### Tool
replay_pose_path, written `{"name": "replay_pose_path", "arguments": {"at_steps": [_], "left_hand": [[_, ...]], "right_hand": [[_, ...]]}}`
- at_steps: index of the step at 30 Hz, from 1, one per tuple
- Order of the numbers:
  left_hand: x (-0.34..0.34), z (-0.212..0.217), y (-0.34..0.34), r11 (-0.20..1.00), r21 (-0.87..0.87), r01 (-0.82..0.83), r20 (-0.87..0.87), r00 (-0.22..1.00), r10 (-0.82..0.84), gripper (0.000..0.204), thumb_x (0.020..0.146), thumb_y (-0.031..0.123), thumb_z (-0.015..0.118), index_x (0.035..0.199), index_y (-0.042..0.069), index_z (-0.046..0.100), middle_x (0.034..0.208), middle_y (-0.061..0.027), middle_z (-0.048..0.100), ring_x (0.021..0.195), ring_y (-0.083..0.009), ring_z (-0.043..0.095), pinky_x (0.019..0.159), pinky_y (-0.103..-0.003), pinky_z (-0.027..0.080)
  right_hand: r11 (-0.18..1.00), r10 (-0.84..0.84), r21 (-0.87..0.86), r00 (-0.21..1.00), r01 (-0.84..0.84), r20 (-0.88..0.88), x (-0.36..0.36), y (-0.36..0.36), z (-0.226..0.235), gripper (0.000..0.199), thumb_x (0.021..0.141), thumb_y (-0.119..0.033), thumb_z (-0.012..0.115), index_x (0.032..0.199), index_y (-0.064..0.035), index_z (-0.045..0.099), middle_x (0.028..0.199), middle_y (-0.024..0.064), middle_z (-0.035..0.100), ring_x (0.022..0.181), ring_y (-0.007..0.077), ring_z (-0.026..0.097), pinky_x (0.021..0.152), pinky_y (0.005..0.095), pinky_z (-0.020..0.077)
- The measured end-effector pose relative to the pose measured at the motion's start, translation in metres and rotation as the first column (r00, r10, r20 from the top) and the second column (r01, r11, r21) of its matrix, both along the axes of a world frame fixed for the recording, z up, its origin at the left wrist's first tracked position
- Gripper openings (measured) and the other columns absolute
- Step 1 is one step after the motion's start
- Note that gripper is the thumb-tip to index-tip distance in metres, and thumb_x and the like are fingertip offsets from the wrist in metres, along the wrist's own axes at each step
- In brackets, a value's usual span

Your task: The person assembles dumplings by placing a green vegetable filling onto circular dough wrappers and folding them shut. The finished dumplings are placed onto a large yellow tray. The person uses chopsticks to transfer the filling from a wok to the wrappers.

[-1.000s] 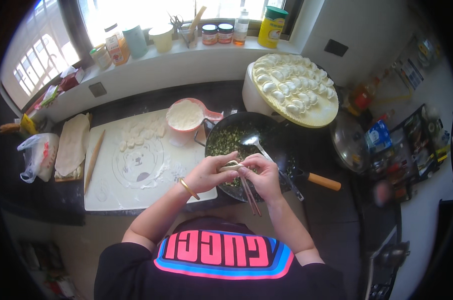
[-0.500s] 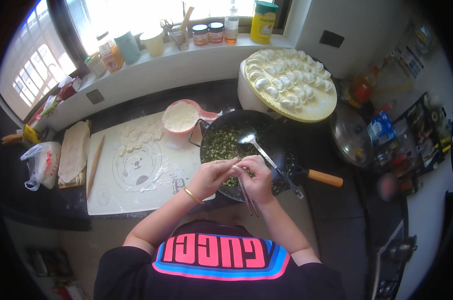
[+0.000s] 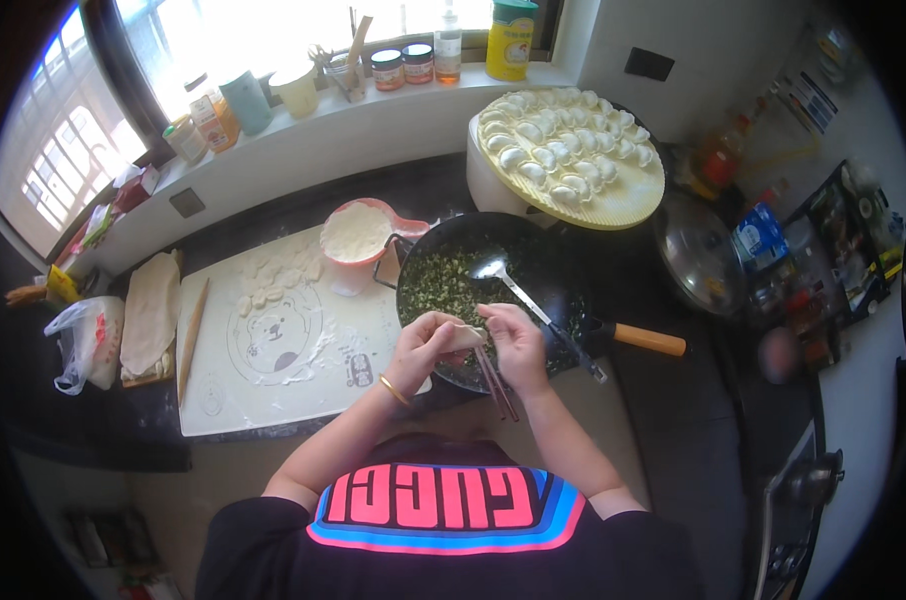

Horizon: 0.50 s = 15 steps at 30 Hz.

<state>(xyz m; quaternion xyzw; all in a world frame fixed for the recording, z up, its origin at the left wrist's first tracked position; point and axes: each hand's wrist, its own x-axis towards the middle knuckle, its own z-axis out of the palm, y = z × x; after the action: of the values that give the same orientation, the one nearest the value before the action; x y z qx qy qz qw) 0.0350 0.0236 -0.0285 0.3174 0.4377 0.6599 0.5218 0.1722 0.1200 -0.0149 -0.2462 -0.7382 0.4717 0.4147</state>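
Observation:
Over the near side of a dark wok (image 3: 413, 300), my left hand (image 3: 423, 350) pinches a pale, folded dumpling (image 3: 463, 338). Beside it, my right hand (image 3: 518, 350) has its fingertips just off the dumpling's right end. A pair of dark chopsticks (image 3: 495, 385) is held in that hand, pointing down toward me. Chopped green filling (image 3: 438, 285) lies in the wok, with a metal spoon (image 3: 493, 268) resting in it and its handle over the near right rim.
Behind the wok, a round yellow tray (image 3: 623, 208) bears several dumplings. To the left, a white mat (image 3: 363, 330) carries small dough pieces, near a flour bowl (image 3: 358, 232), a rolling pin (image 3: 193, 340) and a dough sheet (image 3: 151, 310). The wok's wooden handle (image 3: 651, 339) juts right, below a lid (image 3: 708, 260).
My right fingers have drawn away from the dumpling's edge, so more of it shows in my left hand. The chopsticks have stayed in my right hand. The whole view has shifted slightly.

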Motion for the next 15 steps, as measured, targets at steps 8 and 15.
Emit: {"name": "replay_pose_path", "arguments": {"at_steps": [8, 15], "left_hand": [[0.001, 0.009, -0.005, 0.998, 0.058, 0.02, -0.026, 0.999, -0.018, 0.031, 0.083, 0.014, 0.061, 0.109, -0.002, 0.052, 0.096, -0.0078, 0.06, 0.083, -0.0129, 0.06, 0.073, -0.025, 0.051], [0.002, 0.013, -0.006, 0.995, 0.1, 0.025, -0.03, 0.999, -0.022, 0.028, 0.084, 0.01, 0.059, 0.109, -0.002, 0.052, 0.099, -0.0089, 0.06, 0.086, -0.0142, 0.06, 0.075, -0.026, 0.052]], "right_hand": [[0.919, 0.085, -0.386, 0.996, -0.083, -0.012, 0.017, -0.006, -0.006, 0.019, 0.076, 0.002, 0.066, 0.094, 0.0022, 0.061, 0.085, 0.0066, 0.065, 0.077, 0.0106, 0.06, 0.072, 0.0238, 0.0494], [0.986, 0.008, -0.165, 1.0, -0.004, 0.024, 0.011, -0.008, -0.006, 0.009, 0.077, -0.002, 0.065, 0.086, -0.0006, 0.064, 0.079, 0.0053, 0.064, 0.069, 0.0093, 0.058, 0.063, 0.0225, 0.0462]]}}
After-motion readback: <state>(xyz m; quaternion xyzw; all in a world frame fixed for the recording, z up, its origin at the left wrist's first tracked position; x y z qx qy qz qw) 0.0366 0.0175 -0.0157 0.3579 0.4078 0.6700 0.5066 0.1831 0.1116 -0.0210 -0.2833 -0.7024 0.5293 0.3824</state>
